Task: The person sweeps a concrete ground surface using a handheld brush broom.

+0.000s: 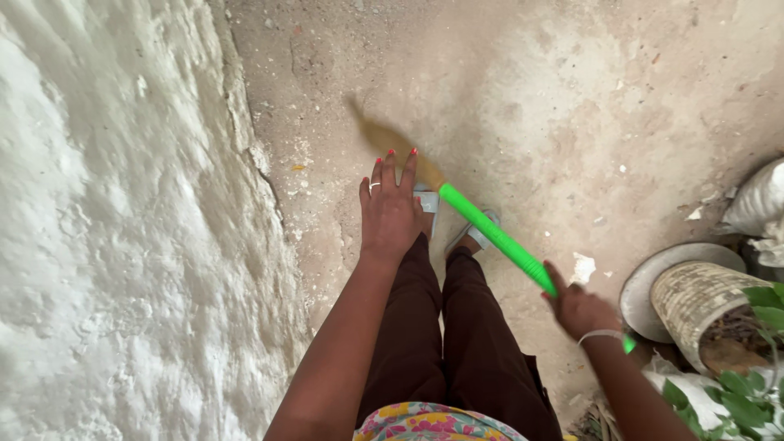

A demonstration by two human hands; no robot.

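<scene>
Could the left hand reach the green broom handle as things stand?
Probably yes. The left hand rests open on the thigh, right beside the green broom handle that the right hand grips; nothing lies between them.

Floor (572, 98): bare concrete, dusty and mottled, pale patches mid-field. Left edge meets a rough whitewashed wall (122, 229). Scattered on it: small white chips (583, 267) and grit. At the right edge: a tilted woven pot (702, 306) with soil and green leaves, a round grey lid (645, 286) beside it, a white sack (759, 200) behind. Sandalled feet (478, 233) stand mid-floor.
</scene>
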